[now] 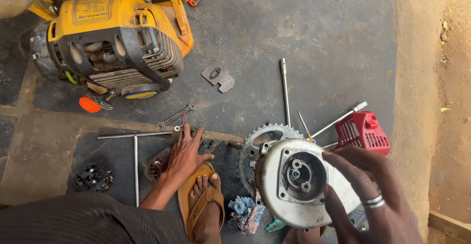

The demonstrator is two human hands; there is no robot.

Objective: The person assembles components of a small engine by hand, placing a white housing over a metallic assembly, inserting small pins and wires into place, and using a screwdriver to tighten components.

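Note:
My right hand (370,197), with a ring on one finger, grips a round grey metal engine housing (289,178) by its right edge, the open side with its central hub facing up. The housing is held over a toothed sprocket (250,143) lying on the ground. My left hand (184,151) is down on the dark mat with fingers spread, fingertips beside several small bolts (208,144). It holds nothing. A dark oily part (156,164) lies just left of that hand.
A yellow small engine (115,38) stands at the back left. A spanner (174,117), a T-handle wrench (136,148), long rods (284,89), a flat gasket plate (218,76), a red plastic cover (363,132), a black cylinder part (92,177) and a rag (244,213) lie around. My sandalled foot (206,207) is below.

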